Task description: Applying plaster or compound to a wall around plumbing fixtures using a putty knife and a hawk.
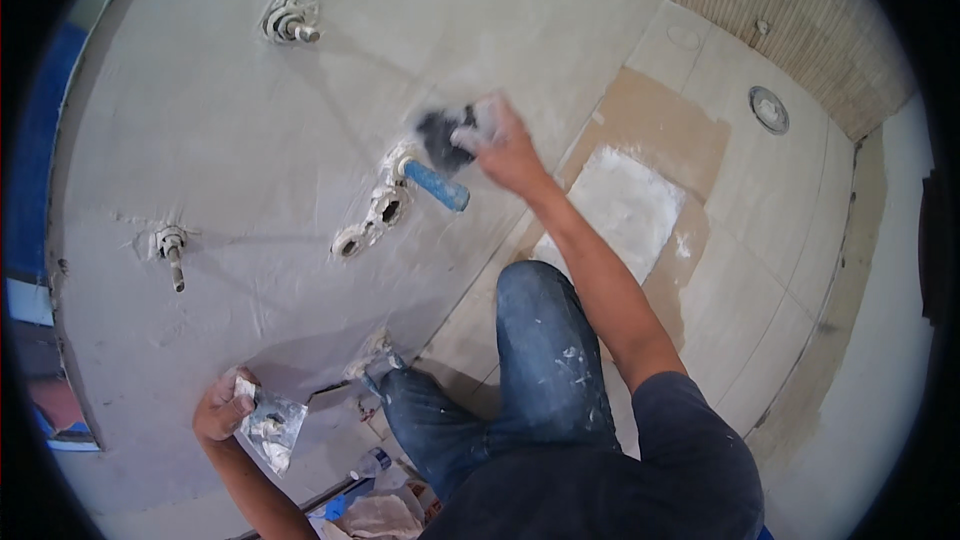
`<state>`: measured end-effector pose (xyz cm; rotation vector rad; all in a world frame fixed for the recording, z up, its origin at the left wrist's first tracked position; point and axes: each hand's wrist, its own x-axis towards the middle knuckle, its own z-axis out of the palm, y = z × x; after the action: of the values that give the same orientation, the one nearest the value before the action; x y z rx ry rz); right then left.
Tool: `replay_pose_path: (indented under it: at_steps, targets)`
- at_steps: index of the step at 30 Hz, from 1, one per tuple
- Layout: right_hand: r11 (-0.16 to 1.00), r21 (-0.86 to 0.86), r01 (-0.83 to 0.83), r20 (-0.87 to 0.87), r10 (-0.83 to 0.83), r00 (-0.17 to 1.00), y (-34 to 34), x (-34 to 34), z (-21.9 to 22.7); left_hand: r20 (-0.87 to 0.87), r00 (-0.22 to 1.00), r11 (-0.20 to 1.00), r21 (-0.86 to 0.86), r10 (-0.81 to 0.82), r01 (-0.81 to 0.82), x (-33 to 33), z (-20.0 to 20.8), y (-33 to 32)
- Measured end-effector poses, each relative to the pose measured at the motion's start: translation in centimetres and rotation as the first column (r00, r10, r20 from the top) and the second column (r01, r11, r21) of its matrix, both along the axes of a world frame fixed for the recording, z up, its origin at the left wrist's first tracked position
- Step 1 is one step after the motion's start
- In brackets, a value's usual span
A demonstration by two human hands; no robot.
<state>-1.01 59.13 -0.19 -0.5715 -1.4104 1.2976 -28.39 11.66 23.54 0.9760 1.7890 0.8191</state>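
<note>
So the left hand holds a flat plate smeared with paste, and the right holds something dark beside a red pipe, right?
No: the head view shows a blue pipe, not red; the left hand does hold the plate, and the right hand the dark thing.

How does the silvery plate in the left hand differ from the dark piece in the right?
The silvery plate is bright and fairly sharp, the dark piece blackish and blurred. The silvery plate sits low in the picture, the dark piece higher, near the blue pipe. Both are hand-held.
</note>
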Motion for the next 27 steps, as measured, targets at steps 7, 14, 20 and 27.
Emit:
replay_pose_path:
  at_steps: [7, 14, 20, 27]
  targets:
    - [0.999, 0.045, -0.015, 0.033, 0.014, 0.999, -1.9, 1.0, 2.9, -0.035, 0.999, 1.0, -0.01, -0.01, 0.01, -0.1, 0.3, -0.1]
    - [1.0, 0.03, -0.011, 0.165, 0.006, 0.986, -2.7, 0.8, 2.9, 0.006, 1.0, 1.0, 0.023, -0.008, 0.008, 0.2, 0.2, 0.2]
    - [1.0, -0.002, 0.016, 0.111, -0.015, 0.994, -2.6, 0.3, 2.4, -0.03, 0.998, 0.998, 0.021, -0.059, 0.06, 0.1, 0.2, 0.2]
    - [0.997, -0.067, 0.038, 0.07, -0.033, 0.997, -1.5, 1.5, 0.3, 0.003, 1.0, 1.0, 0.026, -0.013, 0.013, 0.5, 0.0, 0.4]
